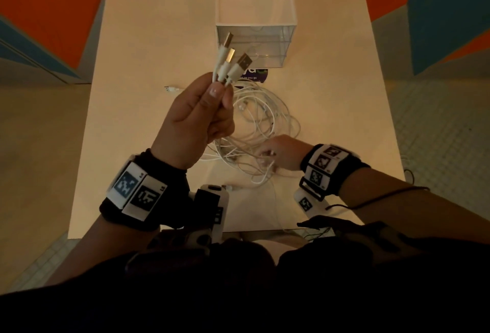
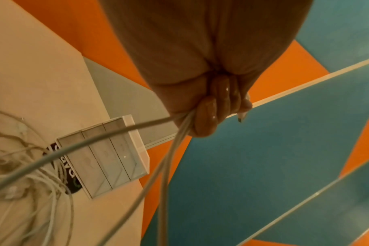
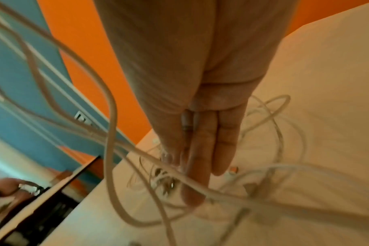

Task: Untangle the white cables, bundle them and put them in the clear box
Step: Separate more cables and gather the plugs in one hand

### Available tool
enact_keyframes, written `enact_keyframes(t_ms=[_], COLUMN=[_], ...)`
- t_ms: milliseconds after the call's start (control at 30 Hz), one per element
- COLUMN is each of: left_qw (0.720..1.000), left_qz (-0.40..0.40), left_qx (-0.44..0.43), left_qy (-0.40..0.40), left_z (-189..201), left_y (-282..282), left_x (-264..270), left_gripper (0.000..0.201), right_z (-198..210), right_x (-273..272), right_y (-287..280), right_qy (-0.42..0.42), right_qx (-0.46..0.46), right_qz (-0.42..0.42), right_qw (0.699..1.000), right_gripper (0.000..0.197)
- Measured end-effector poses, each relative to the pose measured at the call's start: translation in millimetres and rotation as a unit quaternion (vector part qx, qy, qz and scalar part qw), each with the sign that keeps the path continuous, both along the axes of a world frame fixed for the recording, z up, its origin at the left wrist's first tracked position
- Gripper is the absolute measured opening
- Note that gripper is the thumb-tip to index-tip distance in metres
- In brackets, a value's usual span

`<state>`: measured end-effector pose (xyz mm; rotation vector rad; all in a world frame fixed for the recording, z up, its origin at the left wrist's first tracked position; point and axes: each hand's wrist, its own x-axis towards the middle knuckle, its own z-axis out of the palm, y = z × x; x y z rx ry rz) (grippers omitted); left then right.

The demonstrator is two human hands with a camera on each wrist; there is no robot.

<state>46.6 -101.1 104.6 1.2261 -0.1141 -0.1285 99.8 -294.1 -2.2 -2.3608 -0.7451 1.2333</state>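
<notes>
Left hand (image 1: 196,117) raised, fingers curled tight round three USB plugs (image 1: 230,59); white cables (image 1: 254,125) trail to tangled heap on table (image 1: 148,40), near clear box (image 1: 256,25), nothing inside; right hand (image 1: 281,151) flat, fingers straight in heap, gripping nothing; best keep plugs level, comb strands loose gently, no yanking knots

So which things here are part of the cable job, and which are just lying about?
Part of the job:
- tangled white cables on the table
- three white USB plug ends, held by the left hand
- right hand, reaching into the tangle
- clear plastic box

Lying about:
- dark printed card under the box's near edge
- beige table
</notes>
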Motion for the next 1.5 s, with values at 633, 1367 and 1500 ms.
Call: enact_keyframes(t_ms=[633,1367,1500], left_qw=[0.994,0.97,0.982], left_qz=[0.068,0.094,0.113], left_qx=[0.079,0.225,0.151], left_qy=[0.035,-0.01,-0.012], left_z=[-19.6,-25.7,-21.8], left_y=[4.4,-17.2,-16.6], left_x=[2.0,22.3,25.1], left_gripper=[0.025,0.019,0.021], right_z=[46.8,138.9,122.2], right_x=[17.3,25.3,30.2], right_y=[5.5,23.2,19.8], right_qy=[-0.206,-0.127,-0.114], right_qx=[0.1,0.428,0.418], right_qz=[-0.045,-0.257,-0.32], right_qw=[0.972,0.857,0.843], right_gripper=[0.027,0.023,0.011])
